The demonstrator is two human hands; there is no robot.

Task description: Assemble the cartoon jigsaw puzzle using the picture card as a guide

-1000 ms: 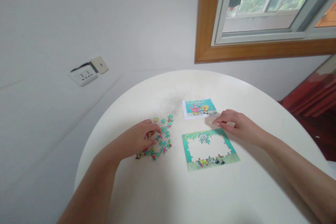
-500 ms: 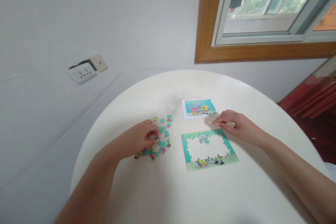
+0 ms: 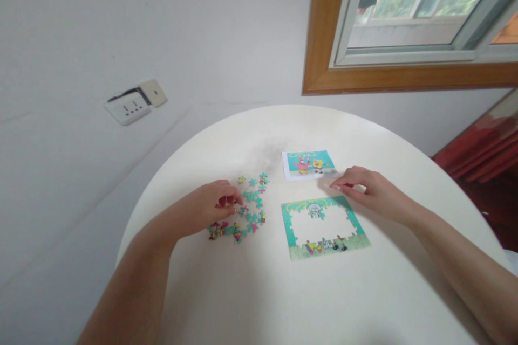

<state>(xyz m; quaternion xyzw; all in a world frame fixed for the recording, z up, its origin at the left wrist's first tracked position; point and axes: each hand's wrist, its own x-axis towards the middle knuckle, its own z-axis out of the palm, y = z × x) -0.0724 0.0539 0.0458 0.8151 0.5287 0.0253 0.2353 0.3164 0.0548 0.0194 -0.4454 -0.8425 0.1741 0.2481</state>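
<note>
Loose jigsaw pieces [image 3: 251,197], mostly turquoise with some pink and yellow, lie scattered on the left of the table. Over their left side hovers my left hand [image 3: 216,204], thumb and forefinger a little apart, nothing seen between them. A piece with white and dark marks [image 3: 243,211] lies just beyond its fingertips. To the right is a partly assembled jigsaw puzzle [image 3: 299,252], its border joined around a white middle. Beyond the puzzle's top right corner is my right hand [image 3: 360,186], thumb and fingertips pinched together; whether they hold anything is too small to see.
A printed picture card [image 3: 309,164] with cartoon figures lies behind the puzzle. Everything rests on a round white table [image 3: 243,291] against a wall. A wall socket [image 3: 129,108] is at the left, a wood-framed window [image 3: 364,80] at the upper right.
My left hand has drawn slightly back and its fingers have parted, showing more of the pieces beneath. My right hand keeps its pinch in nearly the same place. The view has shifted slightly.
</note>
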